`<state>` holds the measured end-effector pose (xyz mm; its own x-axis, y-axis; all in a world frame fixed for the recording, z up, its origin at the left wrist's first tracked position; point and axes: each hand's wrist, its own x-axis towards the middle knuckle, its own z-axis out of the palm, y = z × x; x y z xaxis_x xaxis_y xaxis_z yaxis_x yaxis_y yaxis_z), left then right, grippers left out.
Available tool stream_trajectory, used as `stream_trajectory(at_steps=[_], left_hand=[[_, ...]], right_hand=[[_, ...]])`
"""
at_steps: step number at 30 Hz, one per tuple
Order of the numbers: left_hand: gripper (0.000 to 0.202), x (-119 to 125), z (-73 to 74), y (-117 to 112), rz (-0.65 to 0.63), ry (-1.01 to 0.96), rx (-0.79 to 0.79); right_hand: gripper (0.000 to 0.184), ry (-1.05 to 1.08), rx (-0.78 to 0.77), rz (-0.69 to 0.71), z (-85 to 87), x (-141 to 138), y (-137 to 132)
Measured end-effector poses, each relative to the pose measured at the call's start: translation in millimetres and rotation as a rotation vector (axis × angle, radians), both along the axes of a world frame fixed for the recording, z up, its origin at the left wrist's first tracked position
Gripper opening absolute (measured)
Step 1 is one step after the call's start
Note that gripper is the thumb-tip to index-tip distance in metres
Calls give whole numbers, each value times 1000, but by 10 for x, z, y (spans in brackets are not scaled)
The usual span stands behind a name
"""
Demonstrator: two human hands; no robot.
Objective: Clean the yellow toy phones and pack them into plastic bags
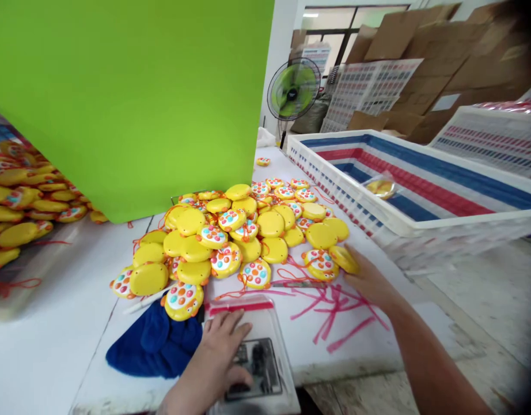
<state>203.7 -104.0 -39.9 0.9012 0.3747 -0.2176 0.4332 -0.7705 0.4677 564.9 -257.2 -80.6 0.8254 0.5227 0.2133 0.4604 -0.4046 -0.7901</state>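
Observation:
My left hand [224, 349] lies with fingers spread on a clear plastic zip bag [276, 340] with a red strip along its top and a dark printed panel. At the right edge of the pile, my right hand [367, 279] grips a yellow oval toy [344, 259], its plain back showing. Beside that toy, another one [321, 264] lies with its white face and coloured dots up. The heap of yellow toys [231, 230], several with orange cords, spreads across the table in front of both hands. A dark blue cloth [155, 340] sits left of my left hand.
Pink strips [330, 314] are scattered near my right hand. A large green panel [131, 104] stands behind the heap. At right is a white crate [404, 225] with a striped lining and a bagged toy inside. More toys [27, 202] fill a clear bin at left.

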Motion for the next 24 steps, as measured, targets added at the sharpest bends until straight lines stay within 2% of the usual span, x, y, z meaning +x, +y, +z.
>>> stream_trajectory(at_steps=[2,4,8,10,12,14,16,20,21,22,24], left_hand=[[51,53,-58,-32,88,-47,95],[33,127,-157,-73,187,-101,221],[17,236,-357,-112,272,-171,463],[12,250,-418,-114,269,-177,520],[10,245,-454,-117,268,-178,535],[7,229,-478,-124,265,-199,524],[4,208,-497,-133,245,-246,480],[4,155,-500,-131,268,-368,305],[14,142,-490,-128,278,-400,268],[24,131,-478,-125,274,-425,241],[34,116,-447,-123,221,-441,218]], right_hand=[[58,45,21,-1,-108,8,-17],[53,90,76,-65,-137,-12,-23],[50,190,274,-177,-38,-126,-13],[48,263,411,-159,35,-238,20],[44,348,502,-84,105,-404,78],[43,413,502,29,176,-614,147],[46,416,403,196,262,-838,208],[35,320,35,885,444,-1190,278],[32,315,-16,997,471,-1249,293],[31,316,-36,1059,484,-1298,311],[34,296,-2,1041,460,-1368,367]])
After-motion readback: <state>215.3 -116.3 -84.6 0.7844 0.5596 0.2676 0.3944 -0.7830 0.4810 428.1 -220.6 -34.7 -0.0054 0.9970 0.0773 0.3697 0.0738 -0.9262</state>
